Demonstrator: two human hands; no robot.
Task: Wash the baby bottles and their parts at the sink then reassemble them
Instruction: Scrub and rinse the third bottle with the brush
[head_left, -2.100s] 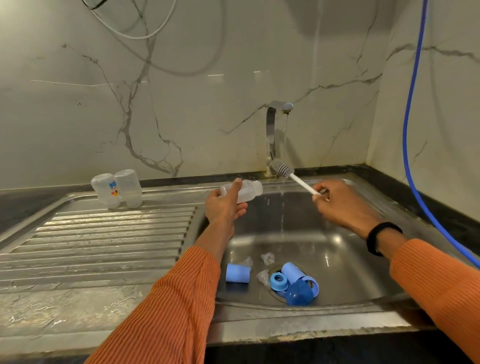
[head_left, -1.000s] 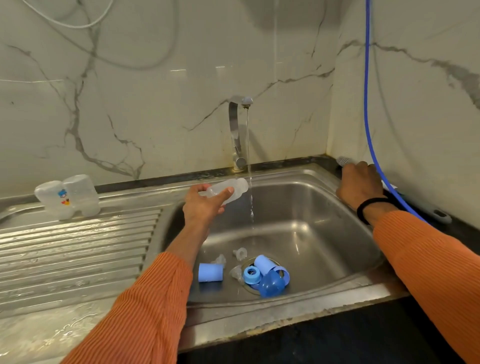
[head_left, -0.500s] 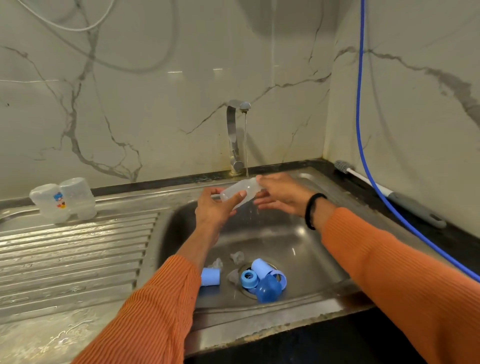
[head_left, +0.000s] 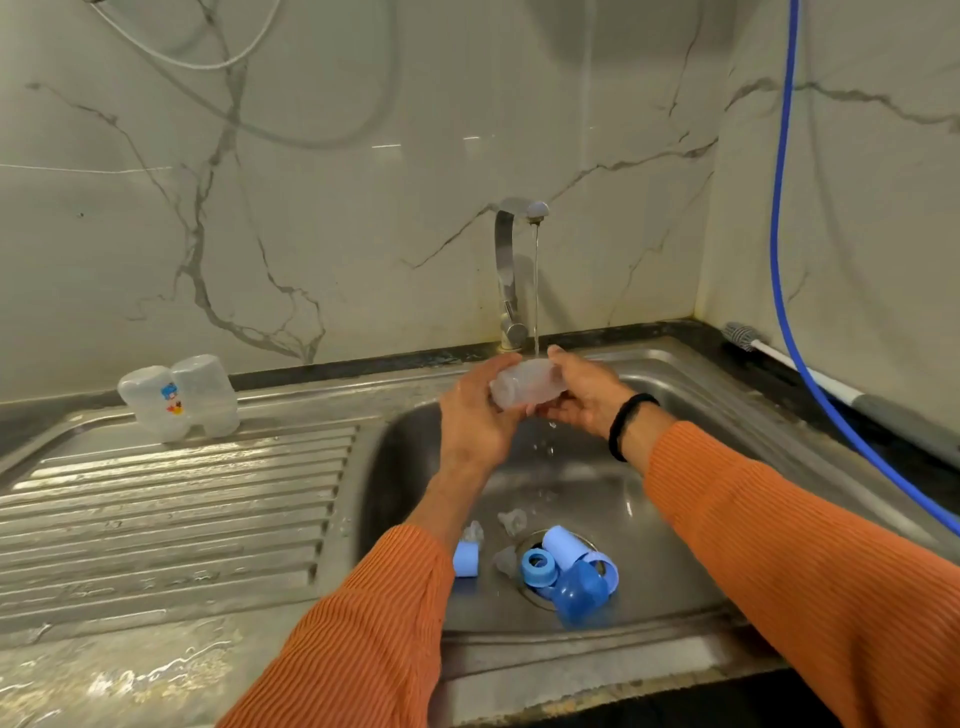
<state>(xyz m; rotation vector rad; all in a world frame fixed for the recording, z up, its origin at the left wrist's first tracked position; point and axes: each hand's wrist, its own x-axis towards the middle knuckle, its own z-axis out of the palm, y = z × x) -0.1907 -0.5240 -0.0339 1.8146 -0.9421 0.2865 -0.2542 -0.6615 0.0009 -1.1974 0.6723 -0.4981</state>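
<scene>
I have both arms in orange sleeves reaching forward and the hands meeting in the middle; my left hand (head_left: 475, 415) curls round one end of the bottle (head_left: 524, 388), my right hand (head_left: 584, 396), dark band on its wrist, cups the other

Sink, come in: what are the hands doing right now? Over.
Left hand and right hand both hold clear bottle under tap stream. Blue parts wait in sink. Nothing in the way.
</scene>
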